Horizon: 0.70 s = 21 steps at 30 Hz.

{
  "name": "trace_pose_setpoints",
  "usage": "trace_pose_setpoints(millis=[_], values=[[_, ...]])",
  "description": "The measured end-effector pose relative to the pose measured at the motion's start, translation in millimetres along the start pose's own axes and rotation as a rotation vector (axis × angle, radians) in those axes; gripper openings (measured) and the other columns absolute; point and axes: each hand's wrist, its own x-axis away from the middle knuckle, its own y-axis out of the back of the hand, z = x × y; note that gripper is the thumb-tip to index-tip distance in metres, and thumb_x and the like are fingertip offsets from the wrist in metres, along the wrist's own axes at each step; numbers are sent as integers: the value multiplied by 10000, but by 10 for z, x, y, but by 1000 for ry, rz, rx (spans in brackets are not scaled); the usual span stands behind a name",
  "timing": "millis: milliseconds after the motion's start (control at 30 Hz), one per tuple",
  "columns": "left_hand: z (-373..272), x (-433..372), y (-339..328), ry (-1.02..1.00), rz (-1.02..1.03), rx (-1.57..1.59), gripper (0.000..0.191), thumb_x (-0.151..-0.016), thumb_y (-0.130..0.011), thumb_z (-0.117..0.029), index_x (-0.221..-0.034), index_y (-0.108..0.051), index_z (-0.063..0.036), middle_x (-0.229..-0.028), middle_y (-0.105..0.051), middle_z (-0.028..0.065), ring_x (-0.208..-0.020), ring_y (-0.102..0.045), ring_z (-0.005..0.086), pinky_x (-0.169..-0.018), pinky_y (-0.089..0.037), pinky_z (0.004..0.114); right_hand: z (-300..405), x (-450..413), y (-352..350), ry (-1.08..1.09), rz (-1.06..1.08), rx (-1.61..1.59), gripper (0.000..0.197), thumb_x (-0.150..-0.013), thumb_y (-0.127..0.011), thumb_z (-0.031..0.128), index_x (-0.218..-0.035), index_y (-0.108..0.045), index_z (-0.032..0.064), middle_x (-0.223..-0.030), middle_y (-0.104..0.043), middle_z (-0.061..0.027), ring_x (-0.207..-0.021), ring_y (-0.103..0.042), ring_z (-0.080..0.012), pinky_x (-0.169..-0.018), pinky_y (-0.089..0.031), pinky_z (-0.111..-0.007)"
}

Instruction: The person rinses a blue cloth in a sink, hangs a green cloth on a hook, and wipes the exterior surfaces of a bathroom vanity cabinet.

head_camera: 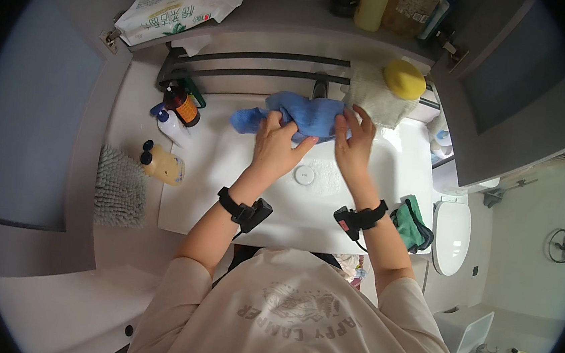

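A bunched blue cloth (313, 113) is at the back of the white washbasin (209, 205), just in front of the dark faucet (320, 88). My left hand (277, 148) lies on the cloth's left part, its fingertips partly hidden in the folds. At the cloth's right end is my right hand (356, 145), thumb and fingers spread around its edge; how firmly it grips does not show. Below the cloth, between my wrists, sits the round white drain plug (304, 175), with foam or water drops around it. Each wrist wears a black strap with a small device.
Pump bottles (182, 107) and a yellowish bottle (165, 166) stand at the left, beside a grey chenille mat (120, 187). A black rail (261, 74) runs behind, with a pale cloth (377, 96) and yellow sponge (404, 80). A green cloth (409, 225) lies on the right rim. Open cabinet doors flank both sides.
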Motion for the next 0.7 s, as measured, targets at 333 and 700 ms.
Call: trace_pose_setpoints(millis=[333,700], values=[[560,275,-281,413,464,723,447,-861,-590,-216,-1230,-485,14,-1003,-632,141,-815,-625,226,-724,-493,318,-69,-274,-858,-106,303,137,707,-850,-524,203,-1314,-173,-198,-1294,-223,-477,-1194,-310,-589,-1011,-341,-489],[641,644,-207,296,410,591,340,-868,-608,-194,-1168,-569,-38,-1084,-583,150,-761,-588,203,-705,-493,301,-588,-1000,-1130,557,182,448,420,-789,-532,157,-1133,-527,-84,-962,-514,-287,-839,-507,-404,-693,-455,-506]])
